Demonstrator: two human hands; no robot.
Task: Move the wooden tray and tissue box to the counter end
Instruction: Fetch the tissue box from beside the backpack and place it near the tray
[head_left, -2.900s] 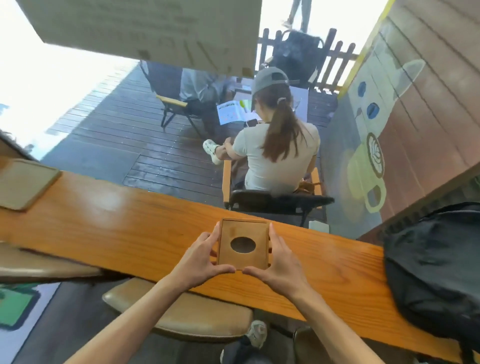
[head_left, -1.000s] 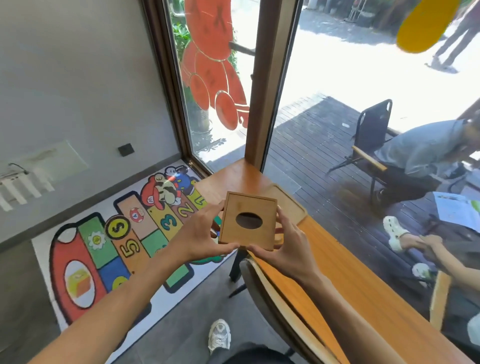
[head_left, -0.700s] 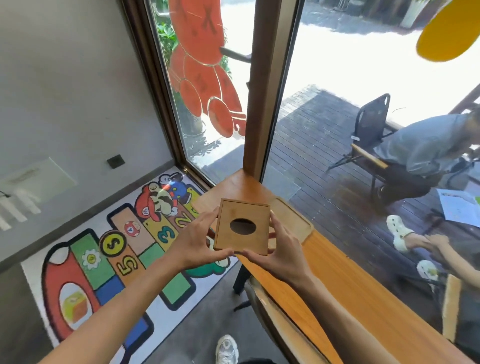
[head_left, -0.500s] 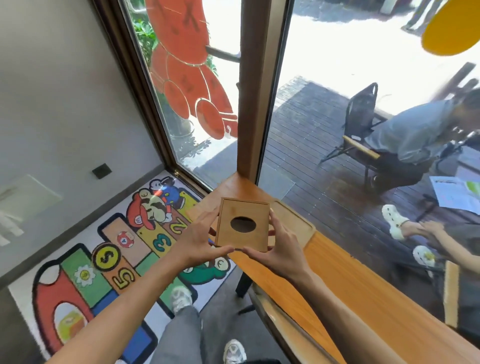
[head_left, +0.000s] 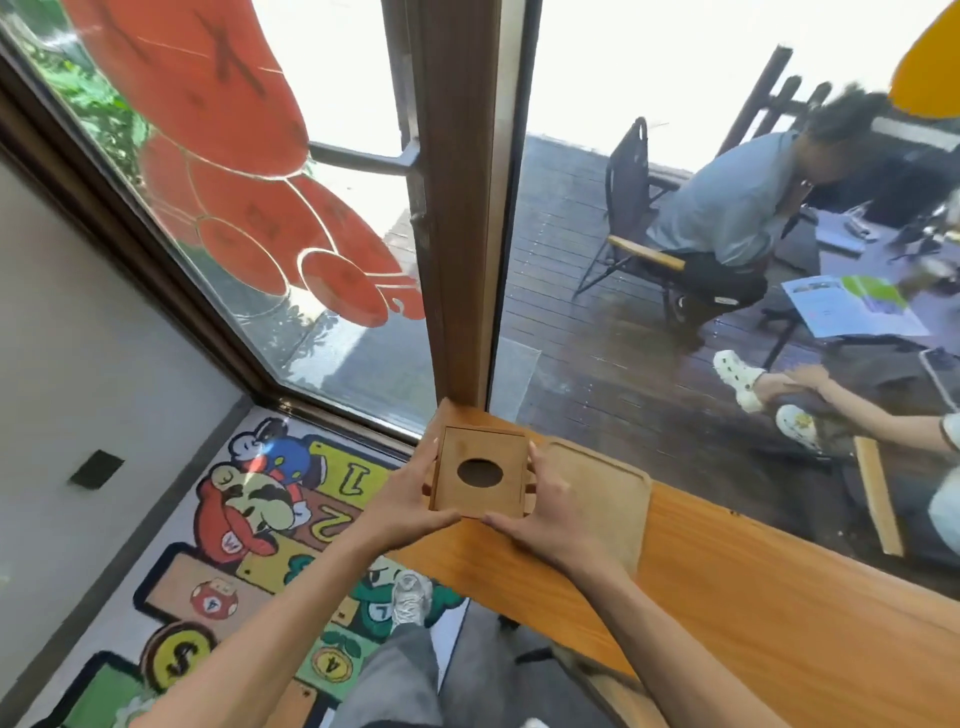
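The tissue box (head_left: 480, 447) is a square wooden box with an oval hole in its top. I hold it between both hands over the left end of the wooden counter (head_left: 737, 577), by the window post. My left hand (head_left: 410, 491) grips its left side and my right hand (head_left: 545, 504) grips its right side. Whether the box touches the counter is hidden by my hands. The wooden tray (head_left: 602, 493) lies flat on the counter just right of the box, partly under my right hand.
A brown window post (head_left: 460, 208) rises at the counter's end, with glass on both sides. A colourful floor mat (head_left: 244, 551) lies below left. A stool seat (head_left: 613, 680) sits under the counter. Outside, people sit on chairs on dark decking (head_left: 597, 364).
I have carried the tissue box along the counter to its left end beside the tray. Over the last second the box came closer to the post and lower toward the counter.
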